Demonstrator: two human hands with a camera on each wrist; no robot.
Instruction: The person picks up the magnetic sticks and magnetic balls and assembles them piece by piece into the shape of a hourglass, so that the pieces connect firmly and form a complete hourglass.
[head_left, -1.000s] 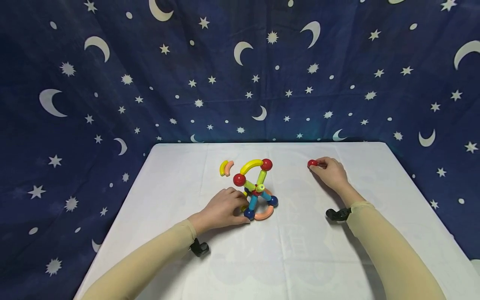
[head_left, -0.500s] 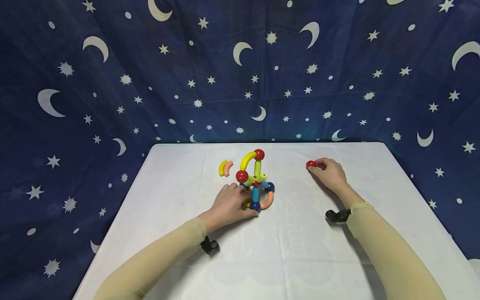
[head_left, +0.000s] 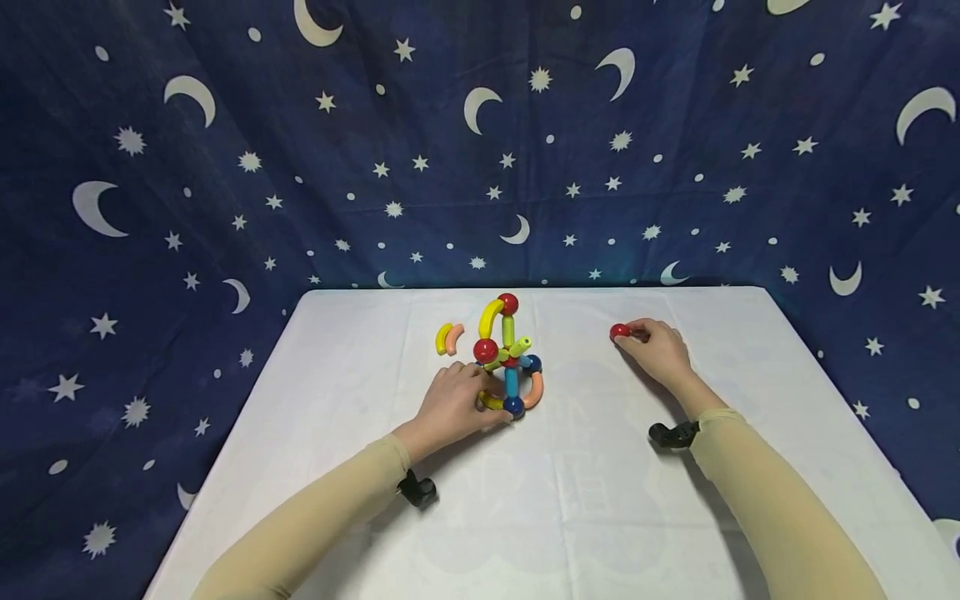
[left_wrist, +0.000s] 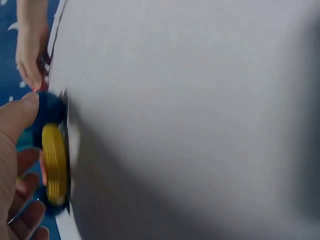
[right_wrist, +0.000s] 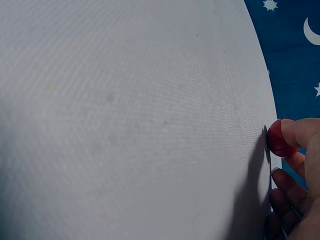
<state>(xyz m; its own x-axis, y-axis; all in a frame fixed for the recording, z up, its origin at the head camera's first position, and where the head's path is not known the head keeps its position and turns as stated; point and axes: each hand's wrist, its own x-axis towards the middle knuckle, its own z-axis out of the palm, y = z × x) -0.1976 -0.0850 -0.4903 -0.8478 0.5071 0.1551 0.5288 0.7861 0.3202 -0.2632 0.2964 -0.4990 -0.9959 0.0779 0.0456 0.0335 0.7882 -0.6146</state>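
My left hand [head_left: 453, 402] grips the lower left side of a magnetic ball-and-stick model [head_left: 512, 382] standing on the table. In the left wrist view, the thumb presses a dark blue ball [left_wrist: 50, 107] beside a yellow curved stick [left_wrist: 55, 162]; some fingers curl behind the model. Its upper part has red balls joined by a yellow arc, plus lime green sticks, one with a free end. Blue sticks run down to blue balls at the base, along with a peach arc. Over to the right, my right hand [head_left: 662, 357] pinches a loose red ball [head_left: 620, 332] between thumb and fingers at the tabletop.
Two loose curved sticks, one yellow [head_left: 444, 338] and one peach [head_left: 454, 339], lie side by side behind my left hand. The white-covered table [head_left: 592, 517] ends at a dark blue curtain [head_left: 420, 150] with moons and stars.
My left hand has pushed the model away from me and turned it, so its arc and sticks point differently. The right hand still pinches the red ball at nearly the same place.
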